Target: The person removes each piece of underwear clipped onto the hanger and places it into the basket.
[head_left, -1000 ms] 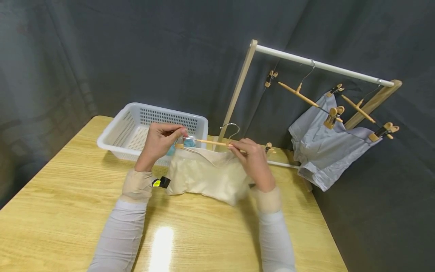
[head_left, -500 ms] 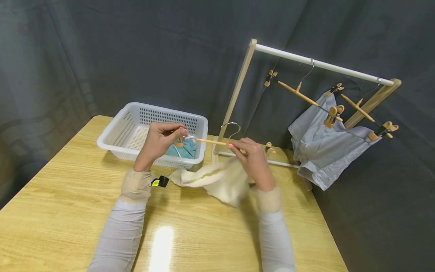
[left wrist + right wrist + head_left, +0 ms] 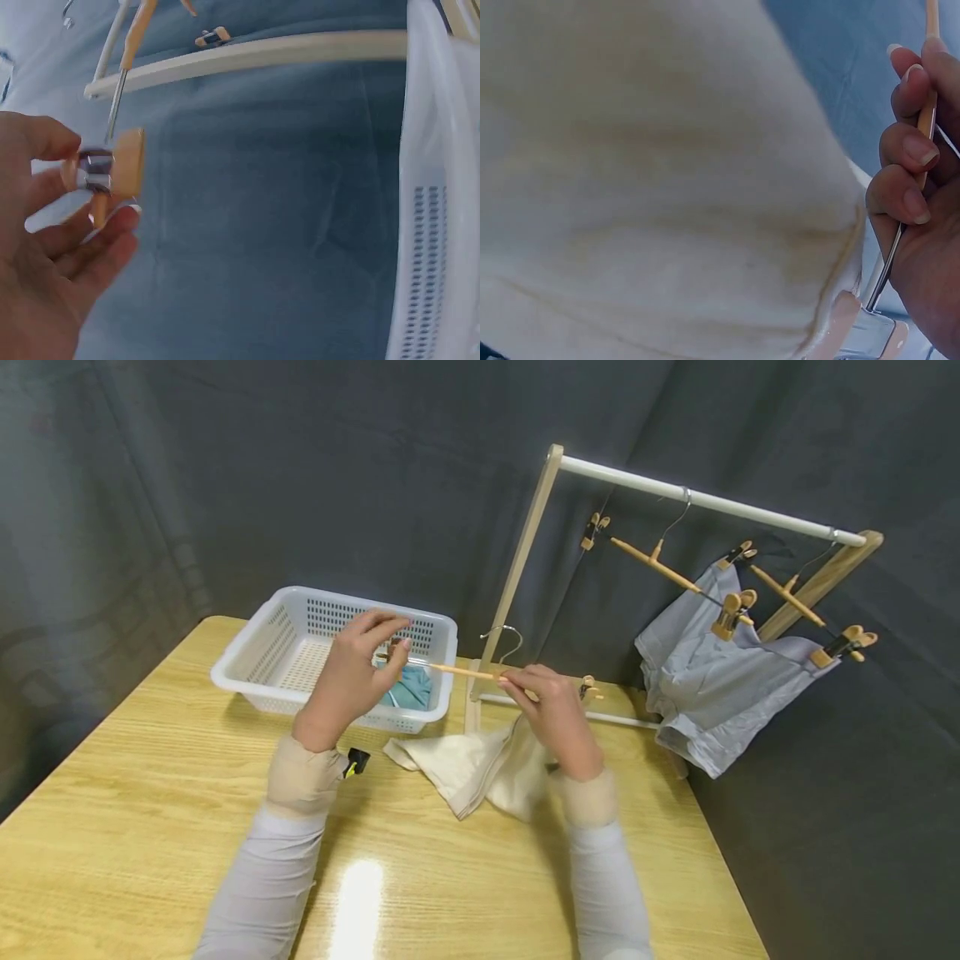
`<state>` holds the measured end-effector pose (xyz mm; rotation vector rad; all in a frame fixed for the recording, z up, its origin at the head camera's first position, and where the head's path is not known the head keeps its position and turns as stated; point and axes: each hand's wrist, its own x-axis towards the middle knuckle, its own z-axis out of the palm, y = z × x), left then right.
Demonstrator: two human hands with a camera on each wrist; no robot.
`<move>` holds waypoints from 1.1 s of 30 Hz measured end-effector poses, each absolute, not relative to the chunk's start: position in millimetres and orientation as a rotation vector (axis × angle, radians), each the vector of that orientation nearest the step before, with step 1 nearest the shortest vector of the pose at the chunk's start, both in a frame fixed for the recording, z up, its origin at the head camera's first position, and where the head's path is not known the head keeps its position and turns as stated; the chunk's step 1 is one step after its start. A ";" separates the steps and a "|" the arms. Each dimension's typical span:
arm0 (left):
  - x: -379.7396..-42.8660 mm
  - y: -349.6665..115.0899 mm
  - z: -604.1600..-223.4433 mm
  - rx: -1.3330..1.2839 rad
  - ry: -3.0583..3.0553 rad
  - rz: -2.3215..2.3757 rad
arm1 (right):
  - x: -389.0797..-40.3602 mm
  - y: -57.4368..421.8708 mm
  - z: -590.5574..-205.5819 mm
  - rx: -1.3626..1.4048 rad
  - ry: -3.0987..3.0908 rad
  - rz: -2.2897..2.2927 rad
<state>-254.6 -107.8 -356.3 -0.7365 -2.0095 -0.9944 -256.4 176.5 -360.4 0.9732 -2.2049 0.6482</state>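
In the head view, my right hand (image 3: pixel 551 714) grips the wooden bar of a clip hanger (image 3: pixel 457 672), whose metal hook points up. Beneath it a cream garment (image 3: pixel 450 760) hangs, its left side drooping loose near the table. The right wrist view shows a clip (image 3: pixel 836 330) on the cream cloth below my curled fingers. At the hanger's left end, my left hand (image 3: pixel 337 681) has its thumb and fingers bent round the other clip (image 3: pixel 127 165). No cloth is in that clip's jaws. Thumb and index fingertip stand apart in the head view.
A white slotted basket (image 3: pixel 247 681) with teal cloth (image 3: pixel 412 687) inside stands behind my left hand. To the right is a clothes rack (image 3: pixel 637 481). From its rail hang a bare clip hanger (image 3: pixel 652 564) and another with grey-blue shorts (image 3: pixel 697 668).
The garment's left side has dropped from the left clip and now hangs slack. My left thumb and index fingertip, pinched together before, have spread. The right hand has kept its grip.
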 end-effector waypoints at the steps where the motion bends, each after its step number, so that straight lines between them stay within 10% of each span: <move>1: -252.9 -105.2 -354.2 -0.753 -1.983 -0.909 | -256.0 175.9 -360.7 0.976 -2.207 0.643; 33: -257.4 -60.2 -375.3 -1.019 -2.037 -0.677 | -243.1 174.2 -350.2 0.986 -2.355 0.726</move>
